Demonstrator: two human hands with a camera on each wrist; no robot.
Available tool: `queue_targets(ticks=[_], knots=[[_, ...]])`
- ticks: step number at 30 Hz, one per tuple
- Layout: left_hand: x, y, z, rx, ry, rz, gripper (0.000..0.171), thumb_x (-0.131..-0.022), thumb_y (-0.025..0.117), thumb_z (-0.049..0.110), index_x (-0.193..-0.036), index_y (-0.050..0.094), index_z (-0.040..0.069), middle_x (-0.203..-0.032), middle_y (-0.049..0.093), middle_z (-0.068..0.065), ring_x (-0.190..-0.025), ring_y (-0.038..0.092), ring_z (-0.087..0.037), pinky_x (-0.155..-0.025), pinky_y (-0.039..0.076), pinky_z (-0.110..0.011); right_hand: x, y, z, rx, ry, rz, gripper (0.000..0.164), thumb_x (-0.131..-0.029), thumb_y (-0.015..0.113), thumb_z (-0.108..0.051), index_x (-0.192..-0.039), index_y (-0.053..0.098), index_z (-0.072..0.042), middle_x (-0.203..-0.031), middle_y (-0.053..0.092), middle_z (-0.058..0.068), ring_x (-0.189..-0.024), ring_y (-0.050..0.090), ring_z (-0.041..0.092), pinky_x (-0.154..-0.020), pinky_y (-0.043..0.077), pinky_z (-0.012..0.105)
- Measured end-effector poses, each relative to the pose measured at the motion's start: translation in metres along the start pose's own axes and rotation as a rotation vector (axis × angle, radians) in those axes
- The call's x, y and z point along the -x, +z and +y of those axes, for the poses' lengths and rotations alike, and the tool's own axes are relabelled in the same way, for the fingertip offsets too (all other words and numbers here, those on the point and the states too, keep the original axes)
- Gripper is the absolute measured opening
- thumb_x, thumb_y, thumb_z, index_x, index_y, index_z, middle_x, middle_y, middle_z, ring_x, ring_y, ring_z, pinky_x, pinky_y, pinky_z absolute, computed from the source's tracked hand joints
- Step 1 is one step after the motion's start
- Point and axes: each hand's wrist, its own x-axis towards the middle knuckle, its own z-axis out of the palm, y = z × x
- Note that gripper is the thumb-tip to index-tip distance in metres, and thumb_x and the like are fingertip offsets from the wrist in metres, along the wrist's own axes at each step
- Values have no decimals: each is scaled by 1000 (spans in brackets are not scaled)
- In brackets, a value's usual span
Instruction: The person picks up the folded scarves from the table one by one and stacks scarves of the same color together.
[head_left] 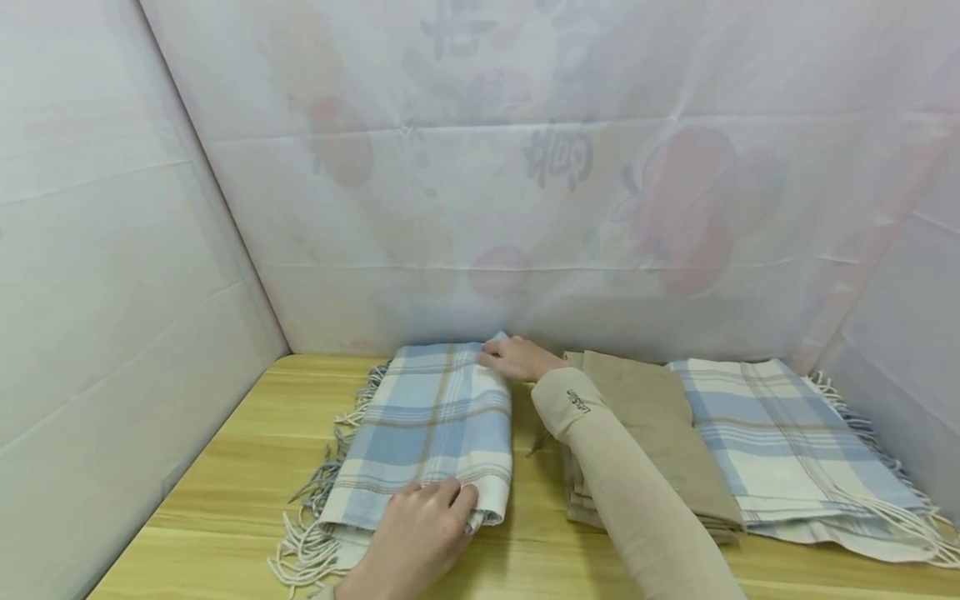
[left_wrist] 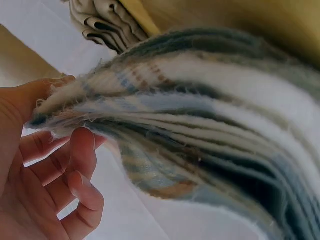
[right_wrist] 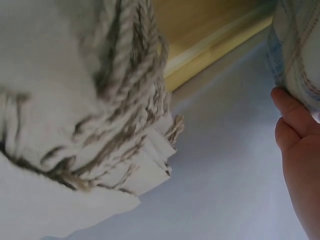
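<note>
A folded blue-and-white plaid scarf (head_left: 427, 425) with tan stripes lies on the table, its fringe along the left side. At its near edge my left hand (head_left: 420, 537) pinches the stacked layers, thumb on one side and fingers on the other, as the left wrist view shows. My right hand (head_left: 521, 360) grips the far right corner, where a bit of cloth is lifted. The right wrist view has the fingers (right_wrist: 295, 115) at the scarf's edge. To the right, a folded tan scarf (head_left: 652, 417) lies partly behind my right forearm.
A second folded plaid scarf (head_left: 787, 433) lies at the right beside the tan one, with loose fringe along its right and near sides. Pale printed cloth (head_left: 480, 208) hangs behind the wooden table (head_left: 225, 467), and white walls (head_left: 112, 292) stand at both sides.
</note>
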Motion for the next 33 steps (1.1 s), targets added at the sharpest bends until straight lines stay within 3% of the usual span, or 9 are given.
queue_targets(ticks=[3, 7, 12, 19, 25, 28, 30, 33], knots=[[-1, 3, 2, 4, 0, -2, 41, -58, 92, 21, -81, 60, 12, -68, 56, 4, -51, 55, -13, -42, 34, -21, -1, 2, 2, 6, 9, 3, 53, -105, 52, -35, -145, 53, 0, -149, 50, 18, -139, 42, 40, -113, 35, 51], [-2, 7, 5, 0, 6, -18, 36, -61, 89, 20, -79, 58, 13, -67, 53, 4, -49, 51, -13, -42, 27, -20, -2, 7, 7, 23, 6, 3, 53, -101, 59, -34, -142, 56, 0, -148, 52, 16, -139, 41, 40, -114, 34, 51], [-1, 10, 9, -22, 30, -55, 31, -62, 84, 17, -78, 57, 13, -67, 53, 4, -49, 51, -12, -42, 23, -21, -1, 13, 8, -19, 49, -30, 56, -100, 61, -35, -145, 53, -1, -153, 46, 14, -145, 32, 40, -117, 29, 52], [0, 12, 10, -24, 69, -95, 20, -75, 82, 20, -81, 64, 15, -70, 57, 4, -50, 52, -11, -40, 27, -23, 1, 16, 3, 0, 82, -62, 59, -99, 64, -35, -147, 51, -3, -156, 42, 13, -143, 37, 35, -115, 33, 50], [3, 17, 14, -34, 102, -101, 2, -84, 69, 15, -83, 67, 15, -71, 57, 3, -49, 50, -10, -40, 26, -22, 6, 19, -2, -4, 105, -100, 65, -96, 68, -33, -149, 48, -1, -158, 39, 14, -144, 36, 36, -115, 33, 50], [2, 20, 17, -44, 119, -116, 5, -86, 65, 14, -81, 66, 15, -70, 55, 3, -48, 48, -10, -41, 24, -22, 7, 20, -2, -9, 127, -115, 69, -95, 70, -34, -151, 45, -1, -159, 37, 15, -145, 35, 36, -115, 33, 50], [2, 21, 19, -51, 133, -145, 4, -86, 66, 14, -83, 68, 16, -71, 55, 3, -49, 48, -9, -41, 24, -21, 8, 21, -3, -16, 144, -123, 72, -94, 71, -34, -152, 43, -1, -160, 36, 15, -145, 35, 36, -115, 33, 49], [1, 19, 21, -63, 169, -242, 3, -86, 72, 18, -89, 71, 17, -75, 56, 4, -52, 50, -7, -44, 29, -19, 9, 20, -4, -20, 167, -138, 76, -93, 71, -36, -153, 41, -1, -161, 34, 14, -146, 33, 36, -117, 31, 48]])
